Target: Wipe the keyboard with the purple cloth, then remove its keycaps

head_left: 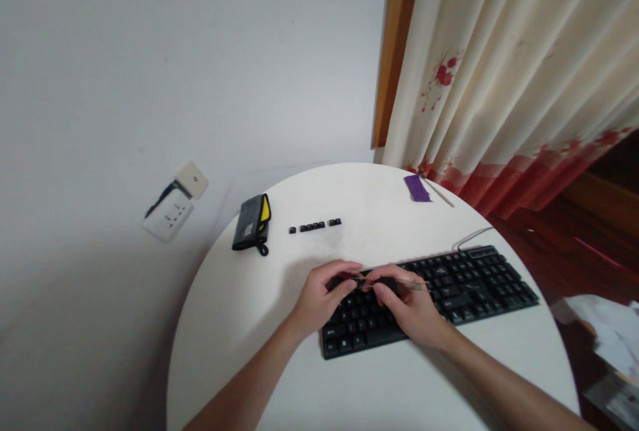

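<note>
A black keyboard (464, 285) lies on a round white table (279, 324). My left hand (319, 298) rests over the keyboard's left end, fingers curled and pinched at a small dark piece I cannot make out. My right hand (409, 308) sits beside it, fingers closed around a thin metal tool (412, 284) that points toward the left hand's fingertips. The fingertips of both hands nearly meet above the upper left keys. Several loose black keycaps (314, 225) lie in a row on the table behind the hands.
A grey and yellow pouch (251, 223) lies at the table's back left. A purple piece (417, 187) and a thin stick (439, 193) sit at the back right by the curtain (504, 72). A wall socket (170, 218) is on the left wall.
</note>
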A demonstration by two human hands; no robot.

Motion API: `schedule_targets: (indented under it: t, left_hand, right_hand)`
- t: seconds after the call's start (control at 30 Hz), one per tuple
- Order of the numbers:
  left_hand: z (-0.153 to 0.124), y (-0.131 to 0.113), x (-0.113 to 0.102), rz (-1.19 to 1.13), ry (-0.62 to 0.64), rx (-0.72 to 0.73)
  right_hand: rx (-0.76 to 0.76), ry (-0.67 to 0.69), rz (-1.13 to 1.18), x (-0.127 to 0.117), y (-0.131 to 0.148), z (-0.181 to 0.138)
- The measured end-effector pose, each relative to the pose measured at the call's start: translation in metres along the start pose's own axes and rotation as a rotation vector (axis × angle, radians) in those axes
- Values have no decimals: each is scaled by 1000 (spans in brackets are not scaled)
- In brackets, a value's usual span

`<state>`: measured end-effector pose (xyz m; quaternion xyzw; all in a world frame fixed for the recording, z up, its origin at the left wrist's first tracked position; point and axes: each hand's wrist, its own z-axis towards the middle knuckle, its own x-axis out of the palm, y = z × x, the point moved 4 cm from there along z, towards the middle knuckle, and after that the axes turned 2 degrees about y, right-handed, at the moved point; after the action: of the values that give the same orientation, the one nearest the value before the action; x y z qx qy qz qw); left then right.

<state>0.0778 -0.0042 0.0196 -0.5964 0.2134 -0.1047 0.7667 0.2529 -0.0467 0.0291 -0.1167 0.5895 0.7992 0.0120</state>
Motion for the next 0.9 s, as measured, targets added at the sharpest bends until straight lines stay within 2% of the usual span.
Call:
schedule_targets:
  t: [0.17, 0.4, 0.63, 0.9]
  left_hand:
    - [0, 2, 2, -14, 4, 11]
    - [1, 4, 3, -4, -19, 9]
    - [2, 5, 4, -1, -34, 80]
    - [3, -6, 0, 125, -95, 175]
  right_hand:
    - [-44, 16, -56, 1, 5, 0]
    - [-15, -67, -64, 1, -1, 1]
    - [28, -130, -84, -1, -4, 1]
    - [70, -157, -88, -2, -8, 1]
